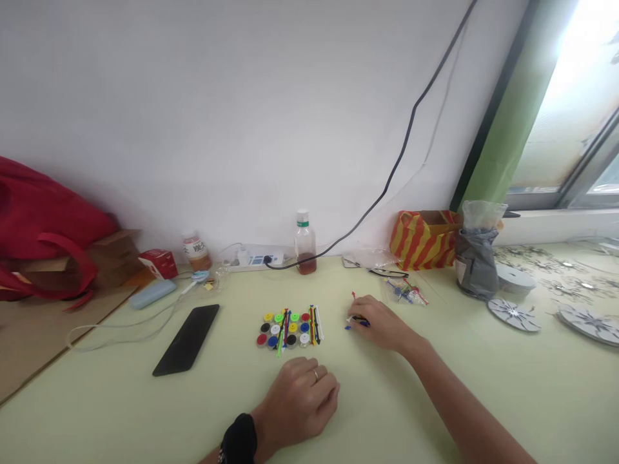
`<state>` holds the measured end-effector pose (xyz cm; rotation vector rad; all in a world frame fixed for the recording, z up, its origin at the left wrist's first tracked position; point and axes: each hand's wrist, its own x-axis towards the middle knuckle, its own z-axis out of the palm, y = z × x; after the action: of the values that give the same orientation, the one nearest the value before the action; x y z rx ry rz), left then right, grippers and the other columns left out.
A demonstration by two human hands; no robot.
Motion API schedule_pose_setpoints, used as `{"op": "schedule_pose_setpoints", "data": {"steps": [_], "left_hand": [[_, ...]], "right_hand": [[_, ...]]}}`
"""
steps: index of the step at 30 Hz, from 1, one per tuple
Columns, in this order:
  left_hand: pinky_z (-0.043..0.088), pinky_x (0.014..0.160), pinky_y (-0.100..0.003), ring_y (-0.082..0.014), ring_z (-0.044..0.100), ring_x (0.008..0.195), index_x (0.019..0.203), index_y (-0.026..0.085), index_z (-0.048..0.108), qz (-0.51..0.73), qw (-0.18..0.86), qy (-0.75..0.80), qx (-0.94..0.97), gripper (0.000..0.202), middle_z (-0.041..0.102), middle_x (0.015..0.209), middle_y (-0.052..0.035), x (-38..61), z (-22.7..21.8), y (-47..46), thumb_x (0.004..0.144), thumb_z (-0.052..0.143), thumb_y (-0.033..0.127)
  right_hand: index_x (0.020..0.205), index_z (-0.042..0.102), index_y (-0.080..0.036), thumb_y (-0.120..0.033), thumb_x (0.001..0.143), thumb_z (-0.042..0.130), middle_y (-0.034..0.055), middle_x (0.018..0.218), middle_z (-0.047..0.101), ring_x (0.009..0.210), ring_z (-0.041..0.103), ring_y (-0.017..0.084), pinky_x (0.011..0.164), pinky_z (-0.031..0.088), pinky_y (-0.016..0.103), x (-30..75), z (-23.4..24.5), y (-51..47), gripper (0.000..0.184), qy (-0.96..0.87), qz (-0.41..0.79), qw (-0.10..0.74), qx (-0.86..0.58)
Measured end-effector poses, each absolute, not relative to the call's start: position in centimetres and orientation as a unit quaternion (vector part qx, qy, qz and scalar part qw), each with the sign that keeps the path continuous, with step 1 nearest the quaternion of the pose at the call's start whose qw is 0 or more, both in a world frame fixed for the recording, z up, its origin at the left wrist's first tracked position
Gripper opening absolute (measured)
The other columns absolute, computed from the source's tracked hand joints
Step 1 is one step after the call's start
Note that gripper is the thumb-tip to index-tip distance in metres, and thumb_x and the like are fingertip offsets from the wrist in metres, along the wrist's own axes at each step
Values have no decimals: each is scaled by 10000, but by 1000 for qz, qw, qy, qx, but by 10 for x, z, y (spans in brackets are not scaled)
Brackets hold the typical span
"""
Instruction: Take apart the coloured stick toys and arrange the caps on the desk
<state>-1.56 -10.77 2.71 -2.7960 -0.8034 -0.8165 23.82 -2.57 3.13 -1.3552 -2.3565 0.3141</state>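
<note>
My left hand (302,398), a ring on one finger, rests on the table in a loose fist; no object shows in it. To the right, my right hand (377,322) has its fingers curled down over small coloured plastic arrow pieces (347,327); a red tip and blue tips stick out, the rest is hidden. Beyond my left hand lie several small round discs (293,327) in rows, yellow, green, red, blue, black and white. Slim arrow-ended sticks (316,325) lie upon and beside the discs. A clear bag of similar pieces (409,291) lies past my right hand.
A black phone (186,340) lies at left, near a white cable (120,343) and blue case (153,294). A bottle (305,245) and power strip (254,258) stand by the wall. At right are a striped bag (425,240), grey bag (476,261) and round discs (513,314).
</note>
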Motion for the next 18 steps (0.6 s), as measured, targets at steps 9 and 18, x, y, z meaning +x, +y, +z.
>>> {"op": "schedule_pose_setpoints", "data": {"steps": [9,18], "left_hand": [[449,716,-319,-203,659,797,911,232,707,-219,-115,-417,-875,188,730,850,-22,-14,113,-11,947,591,376],[527,728,-311,-216,694,871,1116,208,733,-199,-253,-473,-820,416,742,1038,-74,-43,121,33,888,628,541]], "right_hand": [[929,736,-202,-189,858,582,74,1025,722,980,679,227,885,518,316,287,36,-24,170,-802,145,197,-545],[800,704,-208,-57,784,604,59,1011,704,879,676,193,791,487,284,302,49,-16,182,-785,137,109,-594]]}}
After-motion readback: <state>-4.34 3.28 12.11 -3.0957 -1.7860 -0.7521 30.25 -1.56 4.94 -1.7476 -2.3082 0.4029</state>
